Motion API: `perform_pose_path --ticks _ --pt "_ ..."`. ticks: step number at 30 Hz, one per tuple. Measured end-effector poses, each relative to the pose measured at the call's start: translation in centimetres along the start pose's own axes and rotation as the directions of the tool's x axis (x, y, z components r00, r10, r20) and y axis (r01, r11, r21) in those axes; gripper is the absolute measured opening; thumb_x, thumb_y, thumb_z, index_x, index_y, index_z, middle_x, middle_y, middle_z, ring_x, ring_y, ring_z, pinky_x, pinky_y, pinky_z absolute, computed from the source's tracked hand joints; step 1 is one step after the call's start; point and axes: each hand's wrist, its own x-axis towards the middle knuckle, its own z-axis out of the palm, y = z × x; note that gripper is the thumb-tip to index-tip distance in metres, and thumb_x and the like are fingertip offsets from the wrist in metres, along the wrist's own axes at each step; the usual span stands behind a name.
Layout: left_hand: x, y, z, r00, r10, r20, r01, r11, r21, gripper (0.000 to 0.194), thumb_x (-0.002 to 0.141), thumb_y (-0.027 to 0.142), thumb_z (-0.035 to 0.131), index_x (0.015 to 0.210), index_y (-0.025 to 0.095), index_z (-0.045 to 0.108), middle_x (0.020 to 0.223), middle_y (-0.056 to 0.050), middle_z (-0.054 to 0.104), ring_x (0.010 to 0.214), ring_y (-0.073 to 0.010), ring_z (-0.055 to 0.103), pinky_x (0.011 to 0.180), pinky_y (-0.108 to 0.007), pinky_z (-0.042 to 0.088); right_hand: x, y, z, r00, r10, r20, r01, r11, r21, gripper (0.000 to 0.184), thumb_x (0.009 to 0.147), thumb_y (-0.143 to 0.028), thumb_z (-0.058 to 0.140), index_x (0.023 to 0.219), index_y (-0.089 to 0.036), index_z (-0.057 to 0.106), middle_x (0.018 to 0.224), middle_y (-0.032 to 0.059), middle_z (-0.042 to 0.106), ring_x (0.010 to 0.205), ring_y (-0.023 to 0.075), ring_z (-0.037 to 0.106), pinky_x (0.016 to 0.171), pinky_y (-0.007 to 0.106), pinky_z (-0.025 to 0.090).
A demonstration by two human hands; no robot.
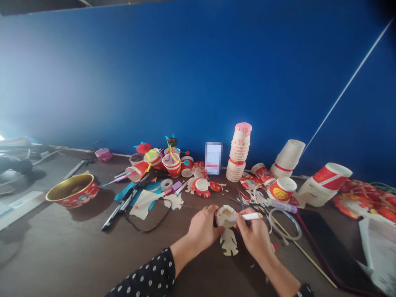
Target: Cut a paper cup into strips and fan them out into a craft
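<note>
The left hand [202,228] is curled around the round, frilled head of a cut-paper figure [229,242], gripping it from the side, while the right hand [252,235] is closed on a white marker [250,216] with its tip against the figure's head. The figure lies between both hands near the front middle of the tabletop [77,235], its flat body resting on the surface. A dotted black sleeve [145,274] covers the left forearm (a dark watch [305,291] sits on the right wrist). Just beyond the right hand are scissors [244,198] and a purple-capped glue stick [283,205], with a wooden skewer [305,258] beside it. Along the far edge stand a tall stack of paper cups [239,152] and decorated cup crafts [171,163]; a red bowl [72,189] sits toward the left.
</note>
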Motion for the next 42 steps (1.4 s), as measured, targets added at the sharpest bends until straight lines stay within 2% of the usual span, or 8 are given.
perform_pose_path --ticks 19,29,34,39,42 --pt "-0.11 0.05 0.01 1.0 0.013 -0.014 -0.013 1.0 -0.01 0.048 0.062 0.029 0.061 0.108 0.02 0.051 0.096 -0.005 0.06 0.086 -0.0205 0.056 0.072 -0.026 0.041 0.03 0.1 0.07 1.0 0.008 0.024 -0.007 0.998 -0.057 0.029 0.083 -0.045 0.039 0.074 -0.02 0.051 0.057 0.0041 0.062 0.054 0.0191 0.06 0.05 0.025 0.041" --pt "-0.03 0.11 0.03 1.0 -0.007 -0.023 0.006 1.0 -0.012 0.042 0.061 0.028 0.061 0.102 0.022 0.054 0.089 -0.003 0.061 0.082 -0.0192 0.057 0.069 -0.025 0.041 -0.19 -0.69 0.04 0.99 -0.133 0.054 0.14 0.974 -0.18 0.021 0.084 -0.037 0.04 0.075 -0.021 0.05 0.058 0.0004 0.061 0.054 0.0172 0.06 0.05 0.023 0.039" --pt "-0.05 0.14 -0.08 1.0 0.013 -0.023 -0.013 1.0 -0.005 0.043 0.061 0.028 0.061 0.103 0.021 0.054 0.089 -0.003 0.061 0.081 -0.0192 0.057 0.07 -0.025 0.041 -0.13 -0.39 0.23 0.995 -0.083 0.047 0.089 0.984 -0.154 0.027 0.085 -0.041 0.037 0.074 -0.021 0.05 0.059 0.0022 0.061 0.055 0.0188 0.062 0.049 0.023 0.04" --pt "-0.03 0.07 -0.05 1.0 0.024 -0.019 -0.024 1.0 0.0 0.041 0.062 0.027 0.061 0.102 0.021 0.054 0.088 -0.002 0.062 0.081 -0.0186 0.057 0.07 -0.024 0.04 -0.26 -0.4 0.29 0.994 -0.101 0.041 0.106 0.981 -0.162 0.026 0.085 -0.042 0.039 0.074 -0.021 0.05 0.06 0.0026 0.062 0.054 0.0197 0.062 0.05 0.025 0.041" --pt "0.06 -0.09 0.07 0.999 0.028 -0.024 -0.028 1.0 0.0 0.042 0.062 0.029 0.062 0.102 0.021 0.054 0.091 -0.003 0.061 0.082 -0.019 0.057 0.07 -0.024 0.04 -0.15 0.0 0.33 0.999 -0.033 -0.015 0.031 0.996 -0.079 0.028 0.083 -0.043 0.04 0.072 -0.02 0.051 0.057 0.0037 0.063 0.054 0.0196 0.062 0.049 0.024 0.042"
